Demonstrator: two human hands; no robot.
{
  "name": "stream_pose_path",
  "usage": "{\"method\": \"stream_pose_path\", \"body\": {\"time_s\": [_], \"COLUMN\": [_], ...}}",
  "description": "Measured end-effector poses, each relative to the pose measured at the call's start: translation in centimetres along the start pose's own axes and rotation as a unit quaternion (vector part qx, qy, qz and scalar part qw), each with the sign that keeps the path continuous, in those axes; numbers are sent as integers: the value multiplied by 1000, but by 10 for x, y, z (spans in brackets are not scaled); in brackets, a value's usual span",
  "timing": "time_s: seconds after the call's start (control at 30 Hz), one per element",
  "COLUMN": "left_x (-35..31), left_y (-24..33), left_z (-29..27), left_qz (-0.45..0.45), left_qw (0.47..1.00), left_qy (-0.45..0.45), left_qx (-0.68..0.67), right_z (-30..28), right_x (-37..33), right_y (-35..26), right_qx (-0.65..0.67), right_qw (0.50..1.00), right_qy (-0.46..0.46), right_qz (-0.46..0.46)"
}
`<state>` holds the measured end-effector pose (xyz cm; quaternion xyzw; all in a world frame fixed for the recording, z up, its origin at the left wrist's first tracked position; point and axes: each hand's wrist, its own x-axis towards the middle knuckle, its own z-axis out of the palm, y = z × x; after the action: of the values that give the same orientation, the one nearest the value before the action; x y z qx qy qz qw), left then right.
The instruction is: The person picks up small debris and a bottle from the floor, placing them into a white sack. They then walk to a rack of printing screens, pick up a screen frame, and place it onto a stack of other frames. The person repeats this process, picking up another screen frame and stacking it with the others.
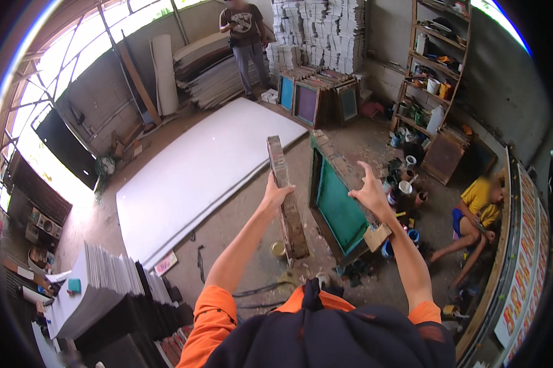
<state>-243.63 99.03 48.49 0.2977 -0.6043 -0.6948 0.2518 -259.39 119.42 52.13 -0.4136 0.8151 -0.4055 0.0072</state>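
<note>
My left hand grips the edge of a worn wooden frame, thumb on one side and fingers on the other. That frame stands nearly edge-on to me, so its face is hidden. To its right, a screen-printing frame with green mesh is tilted, its inner face showing. My right hand straddles the upper edge of this one, thumb over the mesh side and index finger stretched along the outside. Some of its fingers are hard to make out. A gap separates the two frames.
A big white sheet stack lies left-ahead. More screen frames lean at the back, near a standing person. Paint pots crowd the floor at right, near a seated person. Stacked boards stand lower left.
</note>
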Motion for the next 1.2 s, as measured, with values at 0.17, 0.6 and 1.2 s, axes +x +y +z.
{"method": "stream_pose_path", "body": {"time_s": [0.17,0.6,1.2], "left_x": [93,399,757], "left_y": [0,2,38], "left_z": [5,-2,70], "left_qz": [3,-27,-44], "left_qw": [1000,996,984], "left_qy": [17,-42,-132], "left_qx": [-7,-78,-109], "right_z": [10,108,153], "right_x": [102,363,662], "right_y": [27,101,187], "right_qx": [39,-8,51], "right_qw": [999,1000,991], "right_qy": [-33,-17,13], "right_qz": [14,-7,125]}}
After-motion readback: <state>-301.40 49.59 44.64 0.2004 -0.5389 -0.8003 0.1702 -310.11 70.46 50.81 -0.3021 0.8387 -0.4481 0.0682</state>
